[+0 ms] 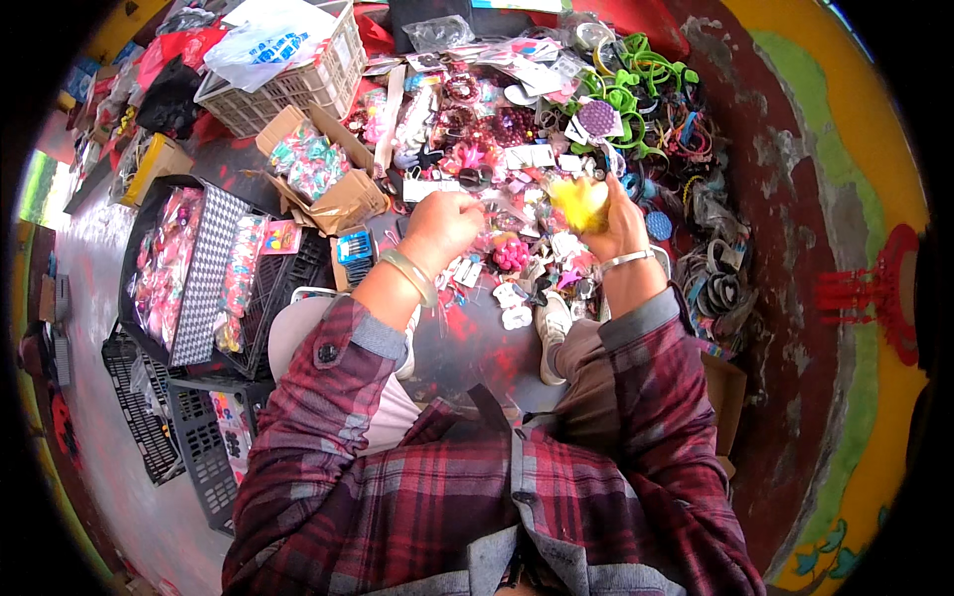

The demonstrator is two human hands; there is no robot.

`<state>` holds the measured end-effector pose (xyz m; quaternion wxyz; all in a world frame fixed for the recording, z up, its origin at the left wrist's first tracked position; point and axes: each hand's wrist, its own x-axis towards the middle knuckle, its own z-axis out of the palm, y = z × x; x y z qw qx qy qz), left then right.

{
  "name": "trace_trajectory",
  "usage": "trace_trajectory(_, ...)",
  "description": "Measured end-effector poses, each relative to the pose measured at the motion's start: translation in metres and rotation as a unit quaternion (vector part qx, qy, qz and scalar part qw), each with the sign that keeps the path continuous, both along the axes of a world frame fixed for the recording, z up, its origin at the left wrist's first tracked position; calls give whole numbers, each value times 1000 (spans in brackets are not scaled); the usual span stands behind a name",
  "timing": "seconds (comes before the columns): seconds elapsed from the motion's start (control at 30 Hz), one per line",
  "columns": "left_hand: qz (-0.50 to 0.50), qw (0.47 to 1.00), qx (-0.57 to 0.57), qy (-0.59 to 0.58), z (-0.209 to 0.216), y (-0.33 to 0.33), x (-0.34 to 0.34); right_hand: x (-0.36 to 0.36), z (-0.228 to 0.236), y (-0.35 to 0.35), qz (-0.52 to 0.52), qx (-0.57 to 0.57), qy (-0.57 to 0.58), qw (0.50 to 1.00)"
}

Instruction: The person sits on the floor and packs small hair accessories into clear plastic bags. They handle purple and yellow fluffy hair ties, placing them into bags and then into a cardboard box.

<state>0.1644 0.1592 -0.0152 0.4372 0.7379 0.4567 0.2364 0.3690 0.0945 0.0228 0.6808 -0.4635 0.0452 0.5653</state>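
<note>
My right hand [623,223] has its fingers and thumb around a bright yellow fluffy pom-pom [576,204], held above a heap of small hair accessories. Left of it, over the same heap, my left hand [444,228] is closed with the fingertips pinched together; whatever is in them is too small to make out. Between and just below the hands lies a pink beaded bundle [511,253]. Nearer to me is a white hair clip [514,306] on the dark floor. A blue packet of pins [354,250] stands left of my left wrist.
An open cardboard box [348,196] of small bagged items and a plastic crate [288,89] stand at the left. Closer in is a black-and-white checked box [206,273] on black baskets. Green headbands [646,74] pile up at the far right, beside a worn wall [785,298].
</note>
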Motion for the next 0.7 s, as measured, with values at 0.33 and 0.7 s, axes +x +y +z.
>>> trace_trajectory(0.33,-9,999,8,31,1,2,4,-8,6,-5,119,203,-104,966)
trace_trajectory(0.7,-6,997,37,73,7,-4,10,-26,6,-16,198,230,-756,580)
